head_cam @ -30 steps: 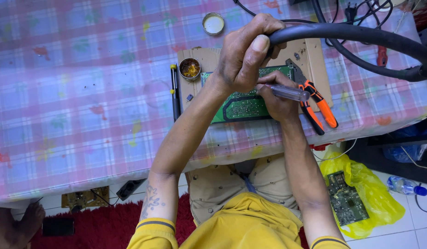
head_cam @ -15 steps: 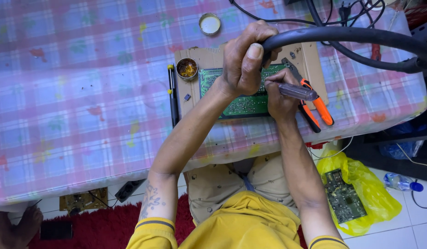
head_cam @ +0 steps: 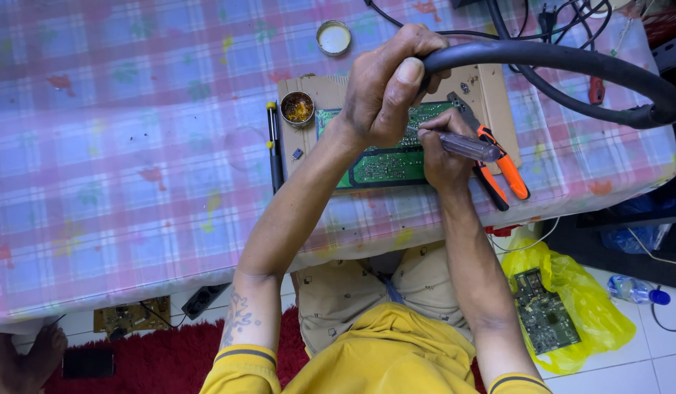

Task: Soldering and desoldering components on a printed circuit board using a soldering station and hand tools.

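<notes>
My left hand (head_cam: 389, 84) grips a thick black hose (head_cam: 571, 62) that arcs off to the right above the table. Under it lies a green circuit board (head_cam: 385, 164) on a sheet of brown cardboard (head_cam: 491, 95). My right hand (head_cam: 443, 149) holds a tool with a clear handle (head_cam: 473, 148) down at the board's right end; its tip is hidden by my fingers. Orange-handled pliers (head_cam: 507, 171) lie just right of that hand.
A small open tin of amber paste (head_cam: 298, 108) and a dark pen-like tool (head_cam: 274, 146) sit left of the board. A round lid (head_cam: 333, 38) lies farther back. Cables (head_cam: 557, 18) tangle at the back right. A yellow bag holding another board (head_cam: 546, 314) lies on the floor.
The view has shifted slightly; both hands keep their grips. My left hand and the hose have moved a little nearer over the board, and the right hand's tool stays at the board's right end.
</notes>
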